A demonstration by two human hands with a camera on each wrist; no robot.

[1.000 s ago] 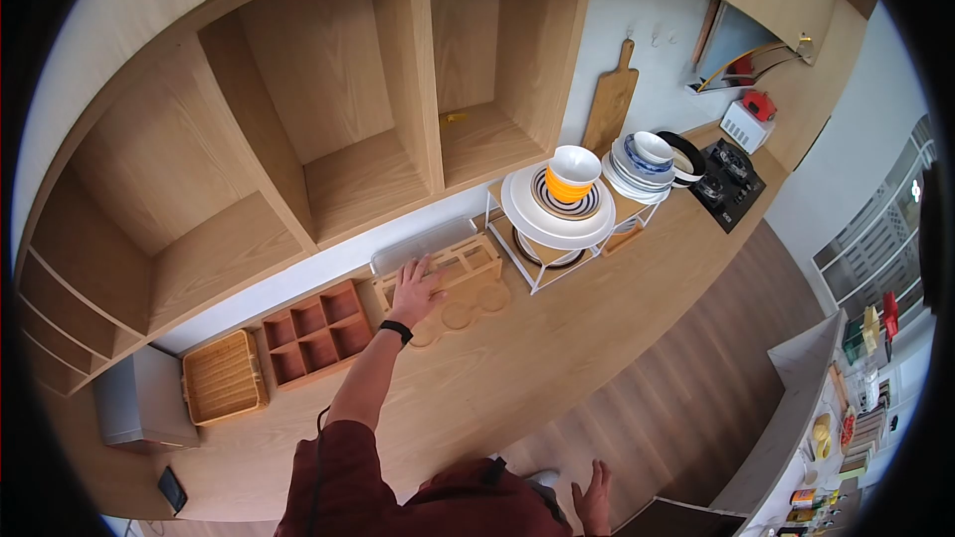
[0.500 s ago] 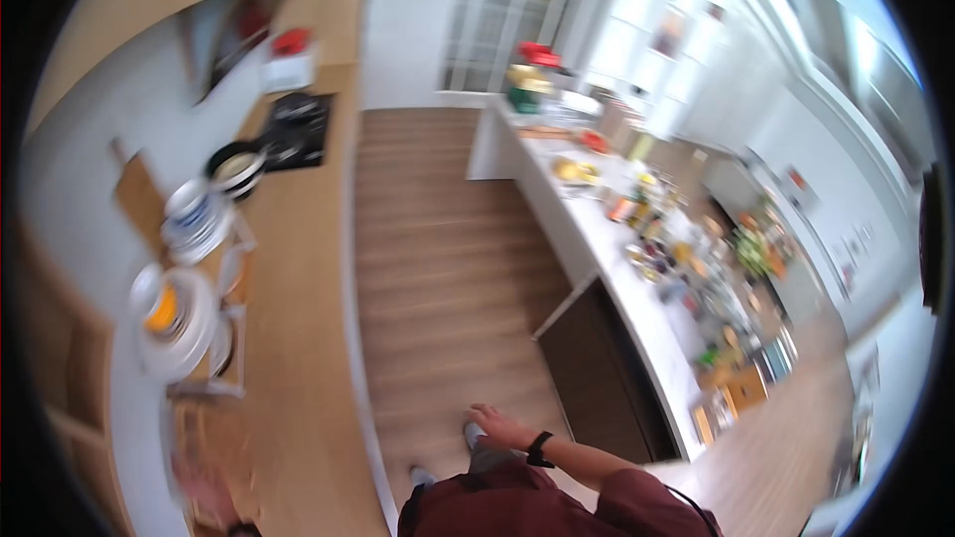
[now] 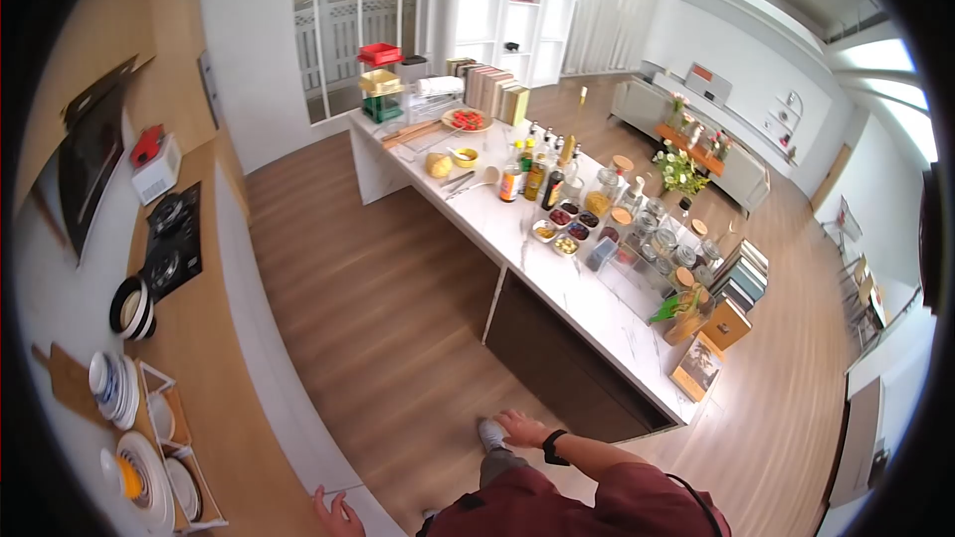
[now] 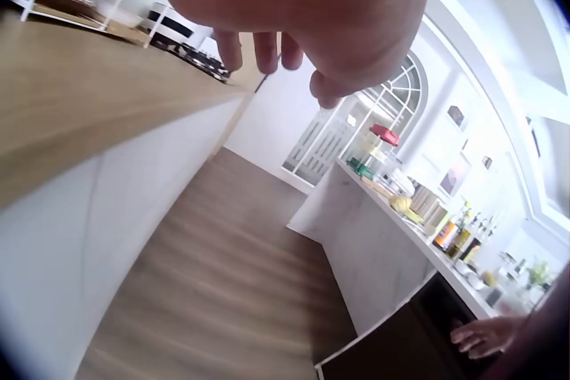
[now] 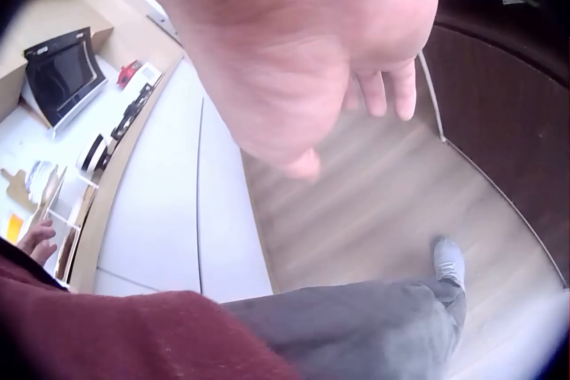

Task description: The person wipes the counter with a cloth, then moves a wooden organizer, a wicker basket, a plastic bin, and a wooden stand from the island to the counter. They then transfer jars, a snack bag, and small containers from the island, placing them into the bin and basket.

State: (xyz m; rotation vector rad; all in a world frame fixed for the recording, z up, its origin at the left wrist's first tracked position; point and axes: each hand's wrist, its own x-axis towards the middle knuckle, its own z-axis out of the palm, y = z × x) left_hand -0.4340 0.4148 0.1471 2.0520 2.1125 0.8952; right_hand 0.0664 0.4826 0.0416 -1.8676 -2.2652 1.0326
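Observation:
My left hand [image 3: 338, 515] hangs beside the front edge of the wooden counter [image 3: 224, 418], holding nothing. In the left wrist view its fingers [image 4: 265, 52] droop loosely. My right hand [image 3: 521, 429], a black band at the wrist, hangs over the floor in front of my body, also holding nothing. Its fingers [image 5: 405, 90] look relaxed in the right wrist view. Nearest the left hand is a white wire rack [image 3: 184, 438] with plates, on which a large white plate [image 3: 149, 497] and an orange-and-white bowl stack [image 3: 124, 474] stand.
A marble-topped island [image 3: 597, 313] runs along the right, with bottles [image 3: 537, 179], small bowls [image 3: 567, 229], glass jars [image 3: 662, 239] and a tomato plate [image 3: 468, 119]. Wood floor [image 3: 368, 268] lies between island and counter. A black stove [image 3: 171, 247] and pan [image 3: 132, 308] sit farther along the counter.
The view has swung right from the counter and shelves to the island. My left hand has come away from the wooden organizer on the counter and now hangs by the counter's edge.

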